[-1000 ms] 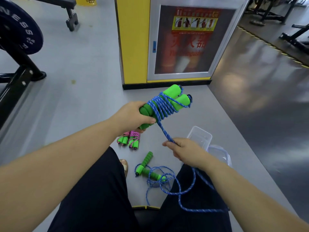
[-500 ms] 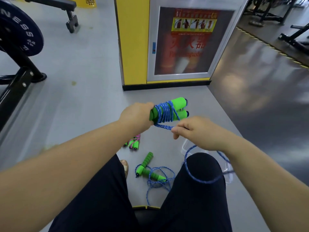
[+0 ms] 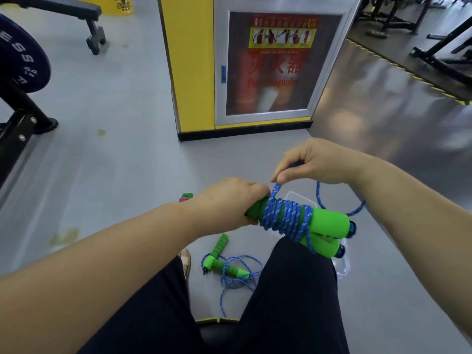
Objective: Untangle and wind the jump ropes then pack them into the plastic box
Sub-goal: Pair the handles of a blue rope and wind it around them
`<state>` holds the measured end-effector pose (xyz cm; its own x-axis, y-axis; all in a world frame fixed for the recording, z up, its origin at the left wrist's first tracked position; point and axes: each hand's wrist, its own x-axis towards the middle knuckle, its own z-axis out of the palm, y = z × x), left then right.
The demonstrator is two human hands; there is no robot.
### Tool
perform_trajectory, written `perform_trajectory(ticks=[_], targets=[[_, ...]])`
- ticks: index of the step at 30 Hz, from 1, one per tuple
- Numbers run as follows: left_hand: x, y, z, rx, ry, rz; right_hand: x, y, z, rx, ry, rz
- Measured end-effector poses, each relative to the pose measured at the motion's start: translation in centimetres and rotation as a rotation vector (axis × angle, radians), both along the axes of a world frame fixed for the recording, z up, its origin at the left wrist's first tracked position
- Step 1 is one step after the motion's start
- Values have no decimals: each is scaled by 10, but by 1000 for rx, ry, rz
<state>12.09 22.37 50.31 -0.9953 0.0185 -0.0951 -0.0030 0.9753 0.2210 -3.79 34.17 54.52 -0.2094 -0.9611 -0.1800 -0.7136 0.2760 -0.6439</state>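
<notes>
Left hand first: we've got it clamped round the butt ends of the two green foam handles, holding them side by side as a spool so the cord has something firm to wrap on. Right hand, at one o'clock from that fist, pinches the blue rope between thumb and fingertips and lifts it taut above the handles, which lays each turn snug against the coils already there. Slack loops off at three o'clock, so by our reckoning the winding is well along but not finished. The clear plastic box sits on the floor right beneath the bundle, mostly hidden by it, handy for the drop-in. At six o'clock, between our knees, a second green-handled rope lies in a loose blue tangle, not yet wound, and at nine o'clock from the left wrist a pink-wrapped bundle peeks out. Reading what we can: the cabinet at twelve o'clock carries red Chinese characters and what looks like "Fire Extinguisher", partly blurred. The weight plate at ten o'clock shows "ESS", the rest cut off.
</notes>
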Motion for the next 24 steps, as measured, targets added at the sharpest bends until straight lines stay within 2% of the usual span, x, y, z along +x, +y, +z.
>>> perform_trajectory(ticks=[3,5,6,8,9,12,15,20,22,24], targets=[[8,1,9,293,41,14,-5,8,-22,-45,-240,-4],[13,1,11,528,88,75,0,15,-41,-81,-189,-5],[15,0,11,650,112,117,2,18,-53,-85,-197,-72],[16,-5,8,858,165,214,14,20,-73,-71,-354,-260],[15,-8,5,939,186,272,19,23,-81,-95,-352,-283],[11,-12,-6,1076,206,402,40,25,-91,-163,-462,-302],[6,-14,-19,1069,187,507,49,24,-100,-141,-528,-364],[2,-29,-29,1206,174,716,43,33,-114,11,-245,-462],[2,-32,-29,1255,151,766,40,41,-116,61,-94,-463],[0,-32,-28,1303,108,788,37,45,-116,193,28,-426]])
